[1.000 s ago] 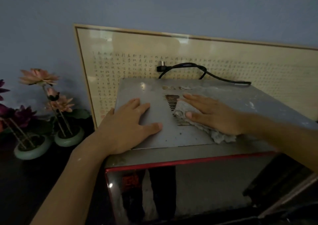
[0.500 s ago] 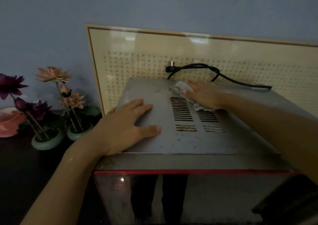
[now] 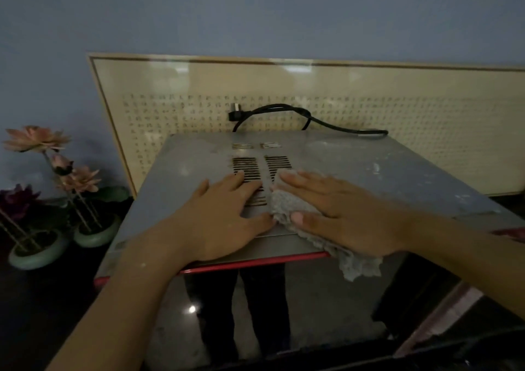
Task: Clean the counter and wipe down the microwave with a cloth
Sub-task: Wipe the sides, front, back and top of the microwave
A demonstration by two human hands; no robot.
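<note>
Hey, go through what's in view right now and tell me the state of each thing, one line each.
left hand, flat on the microwave top, holding nothing.
right hand, flat, pressing the cloth down.
cloth, crumpled under the right hand, one end hanging over the front edge.
microwave, top smudged, door looks shut.
power cord, unplugged, plug lying loose at the back.
flowers, standing upright.

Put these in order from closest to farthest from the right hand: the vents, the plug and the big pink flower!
From the right hand:
1. vents, right at its fingertips, on top of the microwave.
2. plug, behind the microwave's back edge.
3. pink flower, far off to the left.
</note>
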